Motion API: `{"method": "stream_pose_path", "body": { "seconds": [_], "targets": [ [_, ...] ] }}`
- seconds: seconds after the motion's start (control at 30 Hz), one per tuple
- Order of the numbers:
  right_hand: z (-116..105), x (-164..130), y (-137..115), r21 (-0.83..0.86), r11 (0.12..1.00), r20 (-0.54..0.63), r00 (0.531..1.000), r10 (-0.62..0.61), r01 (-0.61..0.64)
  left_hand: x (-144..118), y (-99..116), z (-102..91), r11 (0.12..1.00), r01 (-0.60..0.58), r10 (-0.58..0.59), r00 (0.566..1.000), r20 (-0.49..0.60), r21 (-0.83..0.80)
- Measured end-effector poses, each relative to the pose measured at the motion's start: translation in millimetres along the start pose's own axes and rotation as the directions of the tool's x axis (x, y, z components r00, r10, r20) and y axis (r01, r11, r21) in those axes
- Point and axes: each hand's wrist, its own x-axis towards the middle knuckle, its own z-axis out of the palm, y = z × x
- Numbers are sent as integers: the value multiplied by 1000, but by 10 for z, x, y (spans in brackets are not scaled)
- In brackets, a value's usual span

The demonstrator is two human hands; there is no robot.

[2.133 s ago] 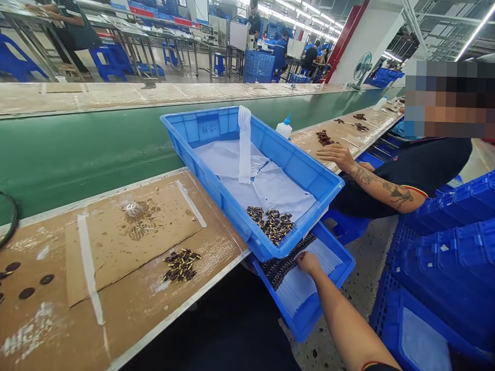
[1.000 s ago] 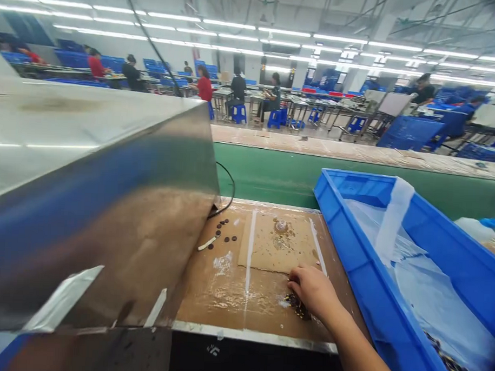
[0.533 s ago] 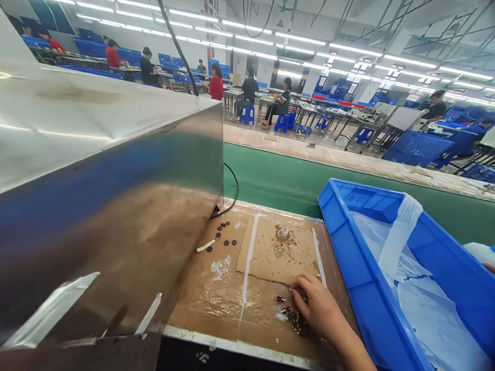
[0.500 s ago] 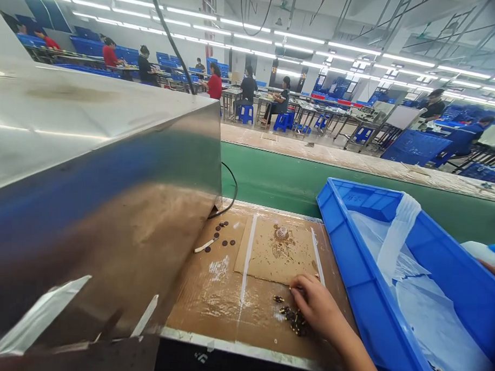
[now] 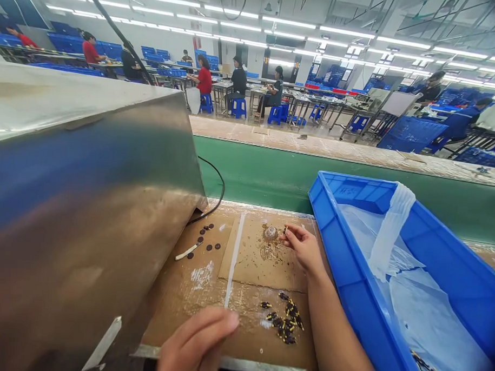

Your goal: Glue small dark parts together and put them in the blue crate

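My right hand (image 5: 304,249) is over the right side of a cardboard sheet (image 5: 244,269). Its thumb and fingers pinch a small dark piece (image 5: 285,230) with a pale end. Just left of the fingertips, a small, pale domed lump (image 5: 271,232) sits in a wet-looking stain on the cardboard. A pile of small black-and-yellow parts (image 5: 287,319) lies below the sheet, beside my right forearm. At the front edge of the bench is my left hand (image 5: 197,340), slightly blurred. Its fingers are curled and pressed together; whatever they may hold is hidden.
A blue crate (image 5: 350,275) with white sheets inside stands on the right. To the left rises a large metal box (image 5: 108,218) with a black cable (image 5: 221,187) behind it. Several dark discs (image 5: 209,247) and a white-handled tool (image 5: 187,252) lie nearby. People sit at tables beyond.
My right hand has moved from the pile up to beside the domed lump, holding a small piece. My left hand has come into view at the bottom. The camera view has shifted slightly.
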Motion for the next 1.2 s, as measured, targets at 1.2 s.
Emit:
{"method": "stream_pose_path", "body": {
  "seconds": [1.2],
  "targets": [
    [251,-16,31,-645,564,53,766,-640,516,587,-1234,1144,348,795,-764,548,341,-496]
  ]
}}
